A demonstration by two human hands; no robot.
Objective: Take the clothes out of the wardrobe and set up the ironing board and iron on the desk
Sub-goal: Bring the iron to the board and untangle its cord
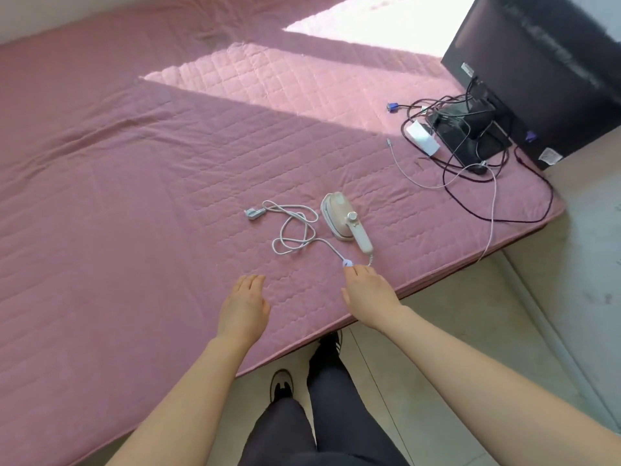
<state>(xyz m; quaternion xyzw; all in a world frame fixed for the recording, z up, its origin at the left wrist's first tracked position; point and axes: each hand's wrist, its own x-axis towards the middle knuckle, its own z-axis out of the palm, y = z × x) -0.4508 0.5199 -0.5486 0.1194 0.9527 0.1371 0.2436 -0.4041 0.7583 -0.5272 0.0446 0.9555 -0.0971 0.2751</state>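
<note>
A small white and pink iron (342, 218) lies on the pink quilted mattress (134, 163), handle pointing toward me. Its grey cord (295, 230) loops to the left and ends in a plug (252, 213). My right hand (368, 292) hovers just below the iron's handle, fingers straight, holding nothing. My left hand (245, 306) is stretched out over the mattress to the left of it, also flat and holding nothing. No clothes, wardrobe or ironing board are in view.
A black monitor (537, 72) stands at the mattress's far right corner with a tangle of dark and white cables (470, 156) and a white adapter (421, 137). Beige tiled floor (470, 348) lies to the right; my legs and shoes stand at the mattress edge.
</note>
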